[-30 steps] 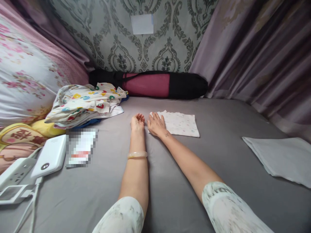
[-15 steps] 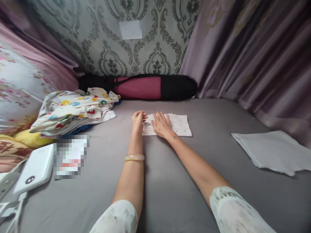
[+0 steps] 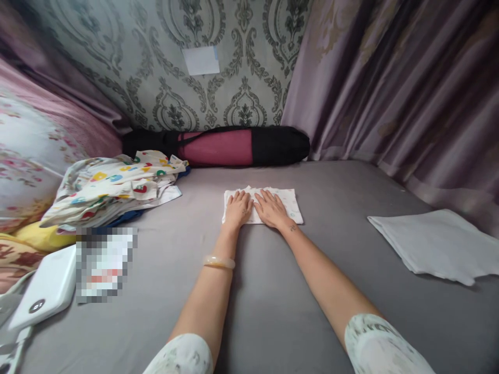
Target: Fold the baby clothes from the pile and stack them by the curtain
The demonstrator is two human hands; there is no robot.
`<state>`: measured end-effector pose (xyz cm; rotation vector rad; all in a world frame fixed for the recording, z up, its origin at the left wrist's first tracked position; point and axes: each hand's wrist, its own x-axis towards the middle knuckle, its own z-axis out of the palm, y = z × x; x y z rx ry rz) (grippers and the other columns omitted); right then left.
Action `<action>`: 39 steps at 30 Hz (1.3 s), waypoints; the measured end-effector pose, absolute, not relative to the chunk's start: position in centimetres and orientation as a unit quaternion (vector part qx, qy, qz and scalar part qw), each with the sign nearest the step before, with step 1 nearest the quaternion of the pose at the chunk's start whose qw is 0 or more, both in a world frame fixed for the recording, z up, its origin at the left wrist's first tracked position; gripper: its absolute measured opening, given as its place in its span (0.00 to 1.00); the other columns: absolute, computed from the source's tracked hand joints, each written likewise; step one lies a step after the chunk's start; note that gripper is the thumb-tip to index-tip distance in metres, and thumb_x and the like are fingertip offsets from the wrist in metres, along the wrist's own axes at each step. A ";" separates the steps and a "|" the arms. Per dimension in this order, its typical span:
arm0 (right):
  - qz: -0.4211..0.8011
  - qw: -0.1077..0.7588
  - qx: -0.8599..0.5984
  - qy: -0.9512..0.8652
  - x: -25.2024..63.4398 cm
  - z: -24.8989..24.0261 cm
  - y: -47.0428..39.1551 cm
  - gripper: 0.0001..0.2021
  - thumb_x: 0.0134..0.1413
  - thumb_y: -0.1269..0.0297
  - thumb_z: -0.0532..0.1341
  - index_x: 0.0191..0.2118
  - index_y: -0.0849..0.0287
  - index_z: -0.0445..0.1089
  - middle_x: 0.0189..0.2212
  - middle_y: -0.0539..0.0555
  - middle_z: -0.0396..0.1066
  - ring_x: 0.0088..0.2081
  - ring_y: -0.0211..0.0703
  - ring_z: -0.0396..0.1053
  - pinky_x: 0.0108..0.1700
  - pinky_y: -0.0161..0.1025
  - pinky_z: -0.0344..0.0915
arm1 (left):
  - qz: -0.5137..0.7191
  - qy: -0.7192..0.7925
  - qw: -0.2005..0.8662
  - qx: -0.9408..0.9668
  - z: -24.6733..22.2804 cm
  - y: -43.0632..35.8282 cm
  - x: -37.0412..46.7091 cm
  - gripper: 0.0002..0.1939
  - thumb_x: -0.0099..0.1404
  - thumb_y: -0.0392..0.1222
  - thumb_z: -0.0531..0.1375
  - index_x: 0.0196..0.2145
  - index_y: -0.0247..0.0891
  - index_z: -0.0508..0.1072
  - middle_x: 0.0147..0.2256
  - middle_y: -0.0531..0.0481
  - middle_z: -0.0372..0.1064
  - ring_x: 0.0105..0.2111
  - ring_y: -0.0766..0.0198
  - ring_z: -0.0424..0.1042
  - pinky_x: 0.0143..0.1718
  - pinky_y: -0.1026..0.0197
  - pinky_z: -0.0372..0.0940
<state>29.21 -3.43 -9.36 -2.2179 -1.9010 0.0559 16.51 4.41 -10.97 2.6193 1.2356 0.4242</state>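
Observation:
A folded white cloth with a small faint print (image 3: 292, 200) lies flat on the grey bed sheet (image 3: 187, 301). My left hand (image 3: 238, 208) rests palm down on its left half, fingers stretched out. Close beside it, my right hand (image 3: 271, 209) presses flat on the middle of the cloth with its fingers spread. Neither hand grips anything. The parts of the cloth under both palms are hidden.
A pile of clothes (image 3: 113, 182) lies at the left, with a white power bank (image 3: 47, 285) and a blurred-out packet (image 3: 107, 267) nearer me. Folded white fabric (image 3: 432, 244) lies at the right. A long black and red bag (image 3: 218, 148) lies along the wall.
My left hand has gone from a curled pose at the cloth's left edge to lying flat on it. The right hand stays flat on the cloth. The view has tilted slightly.

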 end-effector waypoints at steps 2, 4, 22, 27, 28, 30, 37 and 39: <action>0.015 0.113 -0.761 -0.639 30.0 -9.4 -3.5 0.27 0.69 0.55 0.42 0.67 0.60 0.53 0.68 0.60 0.47 0.69 0.49 0.42 0.67 0.50 0.39 | 0.139 0.422 0.083 0.892 -10.8 4.2 16.5 0.23 0.73 0.48 0.44 0.60 0.39 0.62 0.64 0.43 0.56 0.66 0.52 0.50 0.65 0.46 0.45; 0.014 0.114 -0.773 -0.624 31.0 -9.5 -3.6 0.27 0.69 0.55 0.42 0.67 0.60 0.53 0.68 0.60 0.47 0.68 0.50 0.43 0.67 0.51 0.39 | 0.133 0.427 0.063 0.892 -10.8 4.1 16.6 0.24 0.73 0.49 0.43 0.61 0.39 0.61 0.65 0.42 0.55 0.66 0.51 0.49 0.65 0.45 0.45; -0.009 0.147 -0.824 -0.546 36.4 -9.5 -3.9 0.19 0.67 0.68 0.44 0.52 0.59 0.69 0.53 0.63 0.69 0.55 0.52 0.61 0.58 0.54 0.50 | 0.001 0.450 0.024 0.893 -7.9 8.4 17.2 0.19 0.70 0.40 0.46 0.54 0.42 0.68 0.56 0.42 0.66 0.56 0.51 0.63 0.54 0.50 0.58; 0.000 0.137 -0.826 -0.547 37.1 -9.4 -3.9 0.20 0.65 0.72 0.44 0.52 0.56 0.70 0.53 0.61 0.67 0.54 0.51 0.62 0.58 0.53 0.51 | -0.064 0.477 0.050 0.875 -7.0 11.7 17.2 0.18 0.65 0.38 0.51 0.51 0.43 0.71 0.55 0.40 0.67 0.55 0.49 0.65 0.56 0.41 0.55; 0.006 0.131 -0.825 -0.549 37.2 -9.3 -3.8 0.19 0.66 0.71 0.45 0.52 0.56 0.70 0.53 0.61 0.67 0.55 0.51 0.61 0.58 0.54 0.50 | -0.065 0.478 0.055 0.874 -6.9 12.1 17.2 0.18 0.64 0.39 0.52 0.50 0.44 0.71 0.54 0.40 0.68 0.54 0.49 0.66 0.55 0.40 0.55; 0.025 0.113 -0.823 -0.556 37.7 -8.8 -3.4 0.18 0.66 0.68 0.47 0.53 0.56 0.70 0.54 0.61 0.66 0.56 0.52 0.60 0.59 0.54 0.50 | -0.070 0.478 0.067 0.873 -6.6 12.6 17.3 0.18 0.63 0.40 0.54 0.50 0.46 0.72 0.52 0.42 0.70 0.53 0.48 0.67 0.55 0.40 0.56; 0.123 0.044 -0.814 -0.565 39.0 -5.8 -1.7 0.17 0.61 0.64 0.57 0.54 0.58 0.70 0.58 0.64 0.62 0.61 0.59 0.56 0.58 0.55 0.54 | -0.084 0.485 0.094 0.865 -5.7 13.5 17.3 0.16 0.56 0.43 0.61 0.44 0.44 0.76 0.46 0.40 0.75 0.51 0.43 0.69 0.51 0.44 0.61; 0.124 0.041 -0.814 -0.567 39.0 -5.1 -1.5 0.16 0.59 0.66 0.59 0.52 0.59 0.72 0.58 0.64 0.63 0.60 0.59 0.58 0.58 0.54 0.55 | -0.079 0.487 0.098 0.865 -5.6 13.4 17.1 0.15 0.56 0.44 0.61 0.42 0.43 0.76 0.46 0.40 0.75 0.52 0.44 0.68 0.50 0.45 0.62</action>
